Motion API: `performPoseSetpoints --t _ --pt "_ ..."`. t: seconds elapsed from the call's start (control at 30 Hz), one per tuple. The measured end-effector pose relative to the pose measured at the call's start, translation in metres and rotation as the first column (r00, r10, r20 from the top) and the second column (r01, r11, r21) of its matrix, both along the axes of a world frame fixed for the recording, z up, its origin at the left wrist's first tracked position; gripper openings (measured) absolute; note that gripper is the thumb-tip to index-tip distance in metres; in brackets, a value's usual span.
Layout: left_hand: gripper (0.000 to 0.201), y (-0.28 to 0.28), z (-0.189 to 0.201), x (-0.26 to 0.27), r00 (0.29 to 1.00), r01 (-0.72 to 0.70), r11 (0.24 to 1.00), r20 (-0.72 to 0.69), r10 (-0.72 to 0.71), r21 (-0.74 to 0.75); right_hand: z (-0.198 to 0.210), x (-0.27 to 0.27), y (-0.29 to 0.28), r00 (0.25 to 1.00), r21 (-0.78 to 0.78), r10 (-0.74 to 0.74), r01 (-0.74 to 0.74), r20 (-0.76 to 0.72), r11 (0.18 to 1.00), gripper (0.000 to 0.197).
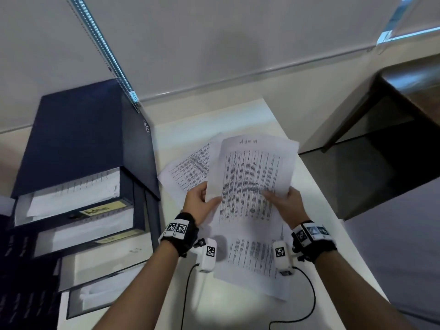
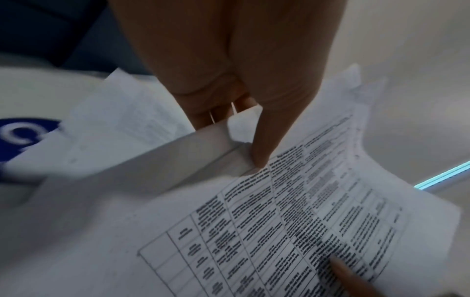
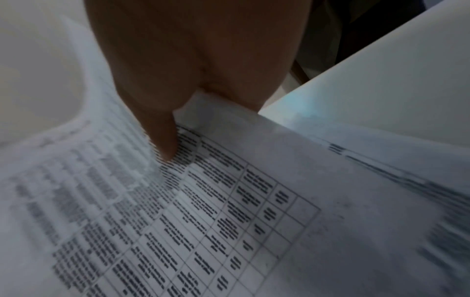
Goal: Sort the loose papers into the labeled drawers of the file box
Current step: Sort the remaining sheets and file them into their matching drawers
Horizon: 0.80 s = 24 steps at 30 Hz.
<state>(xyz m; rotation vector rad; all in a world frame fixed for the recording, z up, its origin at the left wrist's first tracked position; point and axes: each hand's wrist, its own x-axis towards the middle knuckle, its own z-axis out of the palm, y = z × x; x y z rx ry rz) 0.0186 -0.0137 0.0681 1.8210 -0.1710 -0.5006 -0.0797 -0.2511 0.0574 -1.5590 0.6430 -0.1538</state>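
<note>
Both hands hold up a printed sheet [image 1: 252, 172] headed "Admin" above the white table [image 1: 316, 225]. My left hand [image 1: 202, 203] pinches its lower left edge, thumb on top [image 2: 262, 158]. My right hand [image 1: 283, 201] pinches the lower right corner, thumb on the print [image 3: 167, 148]. More printed sheets [image 1: 252, 256] lie on the table beneath, and one [image 1: 188, 172] fans out to the left. The dark blue file box [image 1: 78, 144] stands at the left with several drawers pulled out. The top drawer [image 1: 71, 198] holds papers and bears a yellow "Admin" label [image 1: 97, 210].
Lower drawers [image 1: 95, 263] jut out stepwise toward me beside my left forearm. Black cables [image 1: 312, 303] trail from the wrist cameras over the table's near part. A dark wooden table [image 1: 404, 96] stands at the right across a floor gap. A window blind [image 1: 214, 44] hangs behind.
</note>
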Motion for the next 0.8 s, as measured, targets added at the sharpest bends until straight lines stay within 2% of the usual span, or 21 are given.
performPoseSetpoints --t 0.07,0.17,0.2,0.27,0.33,0.37,0.43,0.5,0.57,0.67,0.73,0.8 --pt "0.033 0.004 0.029 0.004 0.998 -0.021 0.996 0.061 0.026 -0.09 0.022 0.004 -0.002 0.996 0.015 0.0 -0.002 0.088 1.0 0.029" --pt "0.008 0.016 0.067 0.001 0.981 -0.061 0.99 0.174 0.084 -0.129 0.051 0.012 0.002 0.982 -0.047 0.032 -0.024 0.185 0.999 0.039" --pt "0.018 0.023 0.075 0.001 0.969 -0.099 0.988 0.213 0.123 -0.12 0.059 0.016 0.005 0.977 -0.083 0.054 -0.038 0.206 0.996 0.045" --pt "0.018 0.044 0.089 -0.001 0.947 -0.196 0.973 0.236 0.219 -0.12 0.077 0.023 0.018 0.969 -0.098 0.121 -0.102 0.217 0.99 0.055" --pt "0.046 0.066 0.101 -0.006 0.917 -0.278 0.956 0.272 0.292 -0.089 0.095 0.029 0.037 0.947 -0.096 0.197 -0.178 0.255 0.979 0.055" --pt "0.049 0.079 0.109 -0.011 0.91 -0.296 0.95 0.273 0.313 -0.102 0.105 0.03 0.049 0.929 -0.125 0.245 -0.218 0.277 0.968 0.059" --pt "0.041 0.108 0.121 -0.019 0.895 -0.313 0.94 0.288 0.34 -0.137 0.12 0.032 0.077 0.883 -0.211 0.346 -0.29 0.316 0.934 0.068" --pt "0.053 0.142 0.13 -0.029 0.897 -0.327 0.937 0.273 0.348 -0.123 0.128 0.035 0.104 0.829 -0.311 0.462 -0.37 0.315 0.875 0.063" --pt "0.063 0.181 0.132 -0.036 0.899 -0.352 0.929 0.235 0.369 -0.11 0.134 0.038 0.13 0.783 -0.354 0.571 -0.476 0.246 0.805 0.051" --pt "0.061 0.239 0.139 -0.047 0.89 -0.42 0.899 0.135 0.435 -0.123 0.145 0.037 0.178 0.712 -0.22 0.692 -0.661 0.118 0.718 0.04" --pt "0.054 0.274 0.146 -0.06 0.905 -0.405 0.908 0.096 0.415 -0.104 0.149 0.037 0.212 0.693 -0.093 0.714 -0.708 0.098 0.7 0.038" --pt "0.05 0.3 0.152 -0.075 0.919 -0.387 0.92 0.056 0.39 -0.058 0.152 0.038 0.244 0.713 0.067 0.697 -0.701 0.07 0.71 0.037"
